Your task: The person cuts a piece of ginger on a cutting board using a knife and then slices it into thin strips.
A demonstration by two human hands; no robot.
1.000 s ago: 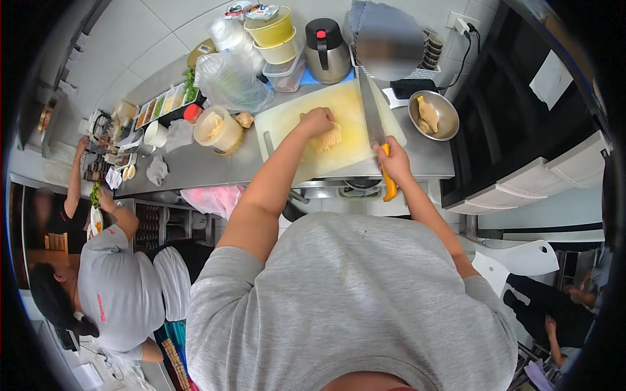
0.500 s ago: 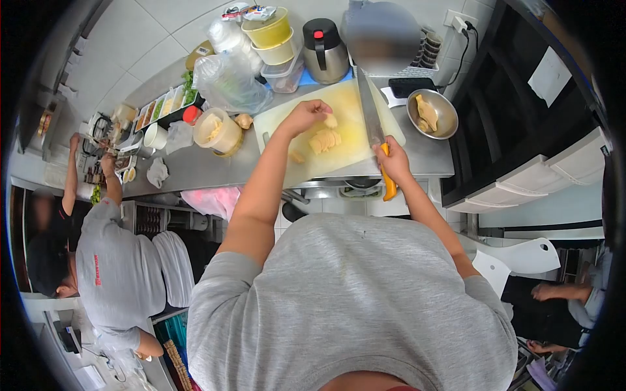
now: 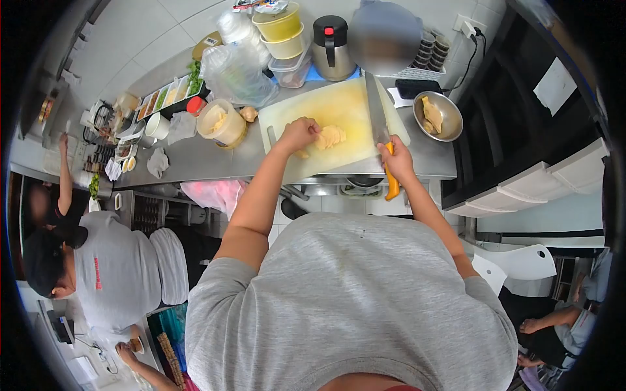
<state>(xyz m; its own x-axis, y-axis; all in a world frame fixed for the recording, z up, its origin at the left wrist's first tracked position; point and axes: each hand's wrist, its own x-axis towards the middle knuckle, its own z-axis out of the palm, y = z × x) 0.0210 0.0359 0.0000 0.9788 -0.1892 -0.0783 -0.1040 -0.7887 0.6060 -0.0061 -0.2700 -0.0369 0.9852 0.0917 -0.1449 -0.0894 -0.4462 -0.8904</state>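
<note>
Sliced pale yellow food (image 3: pixel 331 137) lies in a small pile on the white and yellow cutting board (image 3: pixel 352 104). My left hand (image 3: pixel 300 135) is at the pile's left edge, its fingers bunched; whatever may be between them is too hidden to tell. My right hand (image 3: pixel 396 159) is wrapped round the orange handle of a large knife (image 3: pixel 377 107). The blade points away from me and lies along the right part of the board. A small separate piece (image 3: pixel 302 154) rests just below my left hand.
A metal bowl (image 3: pixel 453 117) with yellowish pieces stands right of the board. Left of it are a tub (image 3: pixel 228 133) and a plastic bag (image 3: pixel 228 78). A steel jug (image 3: pixel 331 55) stands behind. Co-workers (image 3: pixel 117 267) are at left and right.
My left hand has come down and left to the pile's edge; the piece it held above the board no longer shows there. My right hand still holds the knife. The view has shifted slightly.
</note>
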